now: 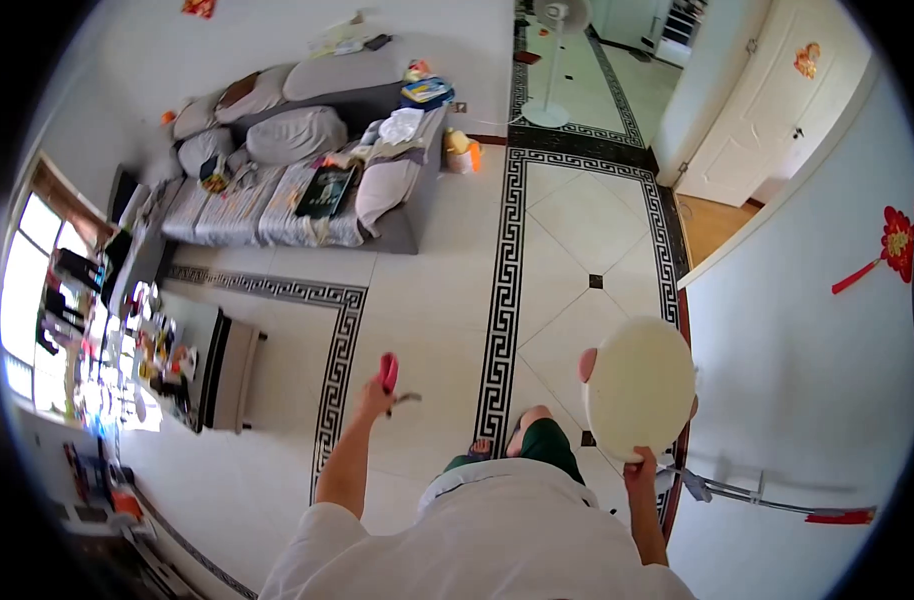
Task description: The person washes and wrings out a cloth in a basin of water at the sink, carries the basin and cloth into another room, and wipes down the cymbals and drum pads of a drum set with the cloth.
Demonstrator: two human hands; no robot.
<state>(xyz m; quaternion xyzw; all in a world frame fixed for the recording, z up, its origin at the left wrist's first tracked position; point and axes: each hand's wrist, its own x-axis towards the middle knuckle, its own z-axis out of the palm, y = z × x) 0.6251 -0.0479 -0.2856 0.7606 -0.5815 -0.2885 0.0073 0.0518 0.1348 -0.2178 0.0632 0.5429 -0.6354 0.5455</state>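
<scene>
My left hand (pixel 375 400) is raised over the floor, its fingers closed around a pink looped object (pixel 388 373). A thin dark curved piece (pixel 407 398) sticks out to the right of that hand; whether it belongs to the pink object I cannot tell. On the right, my right hand (pixel 639 474) grips the lower edge of a round cream-coloured disc (pixel 641 390) that looks like a stool seat. The disc is held in the air with its flat face towards me. A small pink part shows at its left edge, and its far side is hidden.
A grey sofa (pixel 267 200) with cushions, clothes and a dark flat item stands at the back left. Nearer is a low table (pixel 227 370) crowded with things. A wall rail (pixel 747 492) runs at right. Beyond are a fan (pixel 549 100) and a white door (pixel 757 110).
</scene>
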